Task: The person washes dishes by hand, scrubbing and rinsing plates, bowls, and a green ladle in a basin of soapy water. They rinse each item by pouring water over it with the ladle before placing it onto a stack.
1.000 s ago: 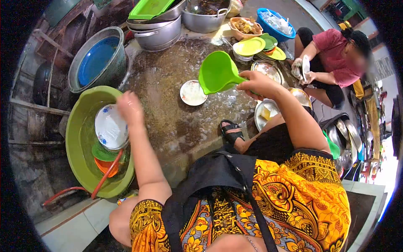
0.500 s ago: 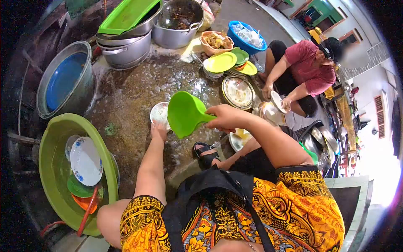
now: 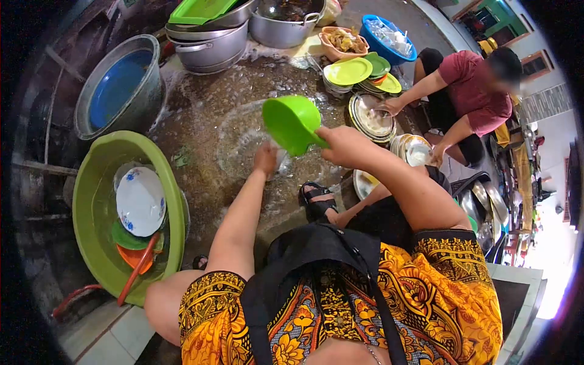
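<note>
My right hand (image 3: 342,146) is closed around the handle of a bright green water dipper (image 3: 291,121), which is tilted over the wet floor. Just below and left of the dipper, my left hand (image 3: 266,159) grips a small white dish (image 3: 281,158). The dish is blurred and mostly hidden behind my hand and splashing water. Water spreads in rings on the floor around it. To the left, an olive-green tub (image 3: 173,182) holds a white oval plate with blue flowers (image 3: 140,201), green and orange pieces and a red hose (image 3: 140,267).
A co-worker in a maroon shirt (image 3: 471,79) crouches at right, hands at stacked plates (image 3: 371,115). Large metal pots (image 3: 210,56) stand at the back, beside a food-scrap basket (image 3: 344,44) and a blue basin (image 3: 389,39). A grey tub (image 3: 155,91) holds blue-looking water. A sandaled foot (image 3: 317,198) is near my hands.
The dipper has tipped further and water now splashes over the floor around the dish. My left hand has turned with the dish. The co-worker's hands have moved apart, and the whole view has shifted.
</note>
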